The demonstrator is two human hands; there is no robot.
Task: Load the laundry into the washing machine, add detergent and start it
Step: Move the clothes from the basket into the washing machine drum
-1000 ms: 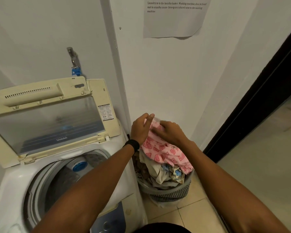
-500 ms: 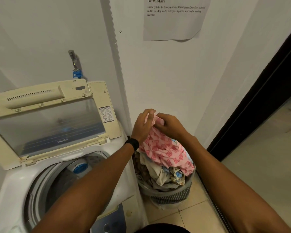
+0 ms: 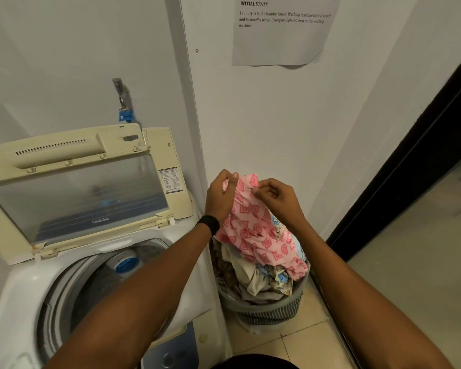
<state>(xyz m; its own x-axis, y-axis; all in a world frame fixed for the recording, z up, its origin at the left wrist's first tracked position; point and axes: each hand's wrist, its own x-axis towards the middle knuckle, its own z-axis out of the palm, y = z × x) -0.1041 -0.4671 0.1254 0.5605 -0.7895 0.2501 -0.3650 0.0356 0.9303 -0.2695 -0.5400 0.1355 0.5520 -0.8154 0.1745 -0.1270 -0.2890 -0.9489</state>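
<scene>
The pink garment (image 3: 256, 235) is thin, light pink cloth printed all over with darker red-pink square outlines, and it hangs crumpled in soft folds. Its top edge is raised above the laundry basket (image 3: 266, 306), while its lower end drapes onto the heap inside the basket and reaches the rim. The left hand (image 3: 220, 195) pinches the top edge between thumb and curled fingers. The right hand (image 3: 276, 199) pinches the same edge just beside it, so the cloth bunches between the two. Under the garment the basket holds other laundry (image 3: 250, 278): beige and brown pieces and a pale one with blue print. The basket is grey with a slotted wall and stands on the tiled floor (image 3: 304, 342). Just beside the basket, on its left, stands the washing machine (image 3: 24, 288), with its yellowed lid (image 3: 77, 193) raised and its drum (image 3: 91, 286) open. A black wristband (image 3: 209, 224) sits on the left wrist.
</scene>
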